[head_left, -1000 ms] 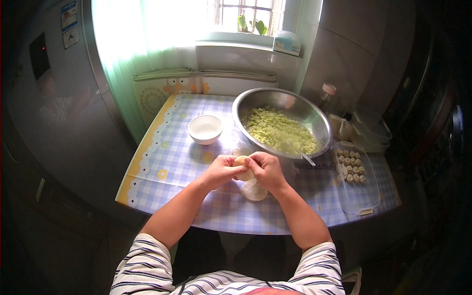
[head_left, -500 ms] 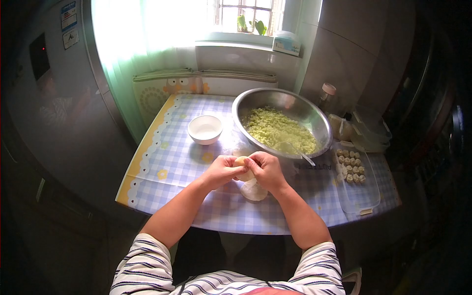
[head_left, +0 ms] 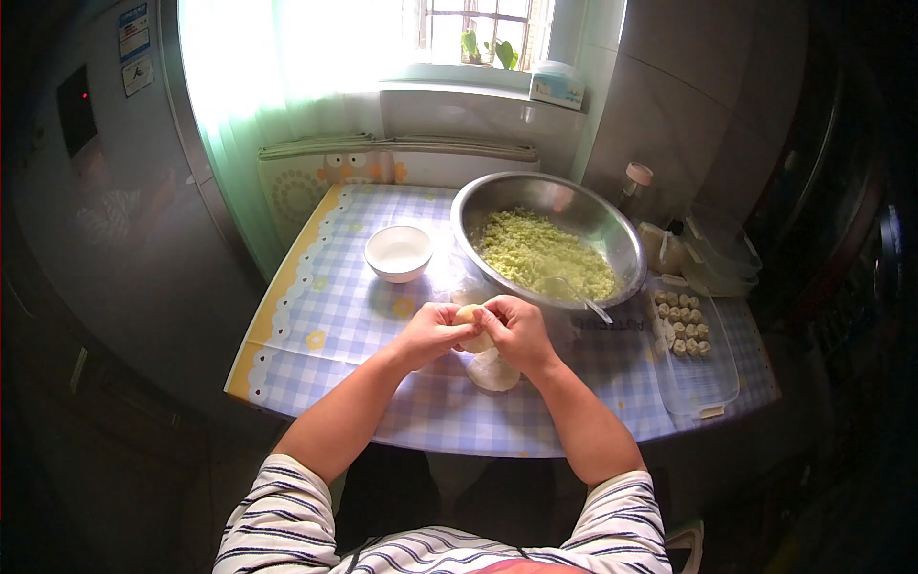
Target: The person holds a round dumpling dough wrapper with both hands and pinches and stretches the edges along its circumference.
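Over the checked table [head_left: 325, 383], inside its near edge, both hands [head_left: 469, 330].

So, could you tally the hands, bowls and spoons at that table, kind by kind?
Hands (left hand, right hand): 2
Bowls (metal bowl, white bowl): 2
Spoon: 1
Total: 5

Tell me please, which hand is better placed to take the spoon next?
Right, probably. The right hand is nearer the spoon, whose handle crosses the bowl rim. The left hand is farther; both hold dough.
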Available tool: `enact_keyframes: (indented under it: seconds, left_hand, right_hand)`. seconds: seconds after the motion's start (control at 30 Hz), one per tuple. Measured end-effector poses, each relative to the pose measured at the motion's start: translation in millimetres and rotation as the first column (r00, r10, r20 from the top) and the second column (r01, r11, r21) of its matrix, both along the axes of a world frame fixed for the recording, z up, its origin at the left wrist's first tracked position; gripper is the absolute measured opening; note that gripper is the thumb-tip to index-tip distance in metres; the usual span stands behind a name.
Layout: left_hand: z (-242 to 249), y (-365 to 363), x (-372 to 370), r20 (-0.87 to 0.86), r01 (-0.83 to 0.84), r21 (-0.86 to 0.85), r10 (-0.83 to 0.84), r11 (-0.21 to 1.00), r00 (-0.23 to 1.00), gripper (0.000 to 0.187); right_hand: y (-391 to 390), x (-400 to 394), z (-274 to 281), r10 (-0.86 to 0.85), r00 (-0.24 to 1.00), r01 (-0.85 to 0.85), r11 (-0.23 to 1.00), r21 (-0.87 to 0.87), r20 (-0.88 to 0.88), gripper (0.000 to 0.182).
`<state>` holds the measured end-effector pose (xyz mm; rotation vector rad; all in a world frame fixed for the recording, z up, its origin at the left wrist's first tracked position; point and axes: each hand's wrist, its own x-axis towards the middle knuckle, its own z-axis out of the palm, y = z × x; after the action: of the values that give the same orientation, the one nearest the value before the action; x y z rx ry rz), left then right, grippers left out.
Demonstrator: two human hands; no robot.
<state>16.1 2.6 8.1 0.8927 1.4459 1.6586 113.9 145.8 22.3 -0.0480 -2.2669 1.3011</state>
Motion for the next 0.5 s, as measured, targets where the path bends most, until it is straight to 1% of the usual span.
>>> enact_keyframes:
  seconds: [0.13,0.3,0.4,0.5]
  left_hand:
    - [-4.1,0.5,-3.3,-0.028,0.018,-0.006,-0.018,1.0,0.999,0.026]
    - [-0.8,0.8,0.3,-0.005,-0.002,-0.003,0.002,1.0,1.0,0.026]
    - [0.3,0.3,0.4,-0.001,0.002,0.005,-0.002,1.0,1.0,0.027]
    - [0.4,0.1,0.1,0.001,0.01,0.01,-0.01,1.0,1.0,0.027]
  right_hand:
    - [0.0,0.5,2.5,-0.007,1.0,0.006,1.0,0.022,0.014,0.013]
    - [-1.5,1.0,4.2,-0.032,0.999,0.032,0.999,0.026,0.001,0.015]
    - [-1.9,1.5,5.2,-0.03,0.999,0.029,1.0,0.01,0.02,0.015]
    - [-2.1,-0.3,1.0,-0.005,1.0,0.005,0.998,-0.063,0.002,0.015]
